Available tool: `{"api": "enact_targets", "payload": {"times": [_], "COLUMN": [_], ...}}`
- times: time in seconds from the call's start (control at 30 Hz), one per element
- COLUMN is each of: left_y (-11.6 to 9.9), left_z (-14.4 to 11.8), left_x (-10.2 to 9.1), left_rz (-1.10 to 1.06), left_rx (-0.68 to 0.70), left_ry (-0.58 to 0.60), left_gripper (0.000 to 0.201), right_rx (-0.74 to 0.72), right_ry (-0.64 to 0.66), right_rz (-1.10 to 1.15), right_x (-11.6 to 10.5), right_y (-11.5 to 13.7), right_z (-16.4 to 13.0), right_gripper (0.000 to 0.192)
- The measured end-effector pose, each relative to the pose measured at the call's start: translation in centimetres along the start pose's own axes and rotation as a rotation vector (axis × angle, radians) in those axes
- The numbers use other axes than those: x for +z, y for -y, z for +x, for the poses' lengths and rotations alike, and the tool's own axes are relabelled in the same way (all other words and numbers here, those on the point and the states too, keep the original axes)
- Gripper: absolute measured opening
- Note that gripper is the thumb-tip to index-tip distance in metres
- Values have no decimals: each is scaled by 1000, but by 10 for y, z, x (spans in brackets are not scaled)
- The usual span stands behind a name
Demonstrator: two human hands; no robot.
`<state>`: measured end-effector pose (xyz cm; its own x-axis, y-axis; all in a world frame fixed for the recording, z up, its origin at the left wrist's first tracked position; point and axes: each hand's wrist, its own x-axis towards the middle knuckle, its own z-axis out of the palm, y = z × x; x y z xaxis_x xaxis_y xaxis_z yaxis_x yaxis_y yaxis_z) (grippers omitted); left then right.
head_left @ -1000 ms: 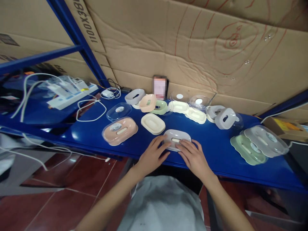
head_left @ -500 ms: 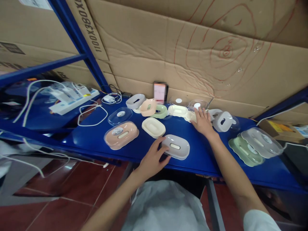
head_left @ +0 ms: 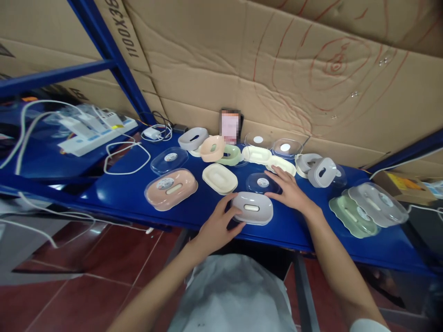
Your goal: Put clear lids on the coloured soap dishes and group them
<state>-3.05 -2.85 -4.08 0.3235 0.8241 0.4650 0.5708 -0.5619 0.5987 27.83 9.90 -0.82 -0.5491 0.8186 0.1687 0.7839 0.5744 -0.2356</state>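
My left hand (head_left: 218, 224) grips the left end of a pale grey oval soap dish (head_left: 265, 211), which has a white strip in its middle slot and rests near the table's front edge. Just behind it, my right hand (head_left: 290, 190) holds the right end of a clear lid (head_left: 254, 183) with a round label. A cream oval tray (head_left: 218, 179) lies to the left of the lid. Further left sits a pink soap dish (head_left: 183, 188) under a clear labelled cover. Behind my right hand is a pale yellow tray (head_left: 283, 166).
A clear lid (head_left: 159, 161) lies at the left, and two more stand at the back. Grey, peach (head_left: 212, 148) and green dishes cluster near a phone (head_left: 231, 127). Green (head_left: 349, 219) and grey covered dishes are at the right. A power strip (head_left: 104, 138) with cables lies left.
My right hand has come back toward me from the rear trays, bringing a clear labelled lid behind the grey dish. My left hand stays on the dish. The view has shifted slightly.
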Motion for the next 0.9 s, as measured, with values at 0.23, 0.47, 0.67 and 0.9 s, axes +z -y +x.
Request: {"api": "enact_targets", "payload": {"times": [0.23,0.47,0.67,0.9], "left_y": [2,3,9,12], "left_z": [0,-1,-3,-2], "left_x": [-1,1,0,3], "left_rz": [-53,-104,-78,-117], "left_rx": [-55,-143,-93,-153], "left_ry": [19,39,91,71], "left_gripper": [28,85,77,76], "right_rx": [27,-80,-149,-171], "right_ry": [-117,-113,-173,-126], "right_rz": [89,-13,-108,-113], "right_x": [-10,7,17,16], "right_y": [22,87,100,99], "right_z": [-12,-56,-68,-67], "right_gripper": [60,62,69,61]}}
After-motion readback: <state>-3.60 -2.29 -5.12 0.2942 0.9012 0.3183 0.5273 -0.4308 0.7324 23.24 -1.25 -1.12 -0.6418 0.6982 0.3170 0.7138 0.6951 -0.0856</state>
